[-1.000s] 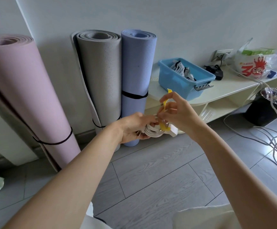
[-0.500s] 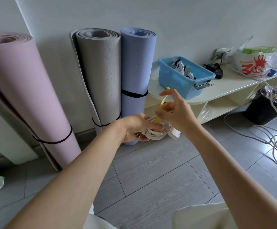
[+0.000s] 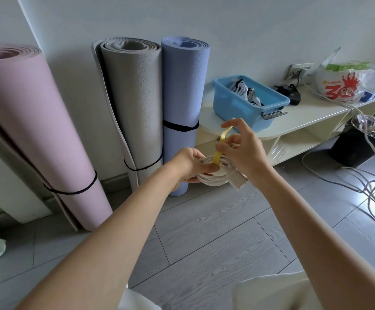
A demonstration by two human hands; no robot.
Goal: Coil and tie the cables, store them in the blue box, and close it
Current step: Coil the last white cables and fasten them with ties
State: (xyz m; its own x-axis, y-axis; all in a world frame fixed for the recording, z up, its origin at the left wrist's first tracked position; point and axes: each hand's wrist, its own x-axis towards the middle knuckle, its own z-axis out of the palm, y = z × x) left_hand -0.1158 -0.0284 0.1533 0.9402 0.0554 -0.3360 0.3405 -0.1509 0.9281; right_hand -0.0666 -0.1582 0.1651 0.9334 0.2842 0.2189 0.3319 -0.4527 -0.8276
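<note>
Grey floorboards below: left hand (image 3: 187,165) grips the coiled white cable (image 3: 217,173), light, springy; right hand (image 3: 241,145) pinches the limp yellow tie (image 3: 219,152). Blue box (image 3: 248,101) waits well apart.

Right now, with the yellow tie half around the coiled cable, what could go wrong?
1. The yellow tie is only pinched by the right hand; if it slips, the white cable coil held by the left hand may spring loose.
2. The plug hangs free and might snag.
3. Loose cables on the floor could tangle or trip.
</note>
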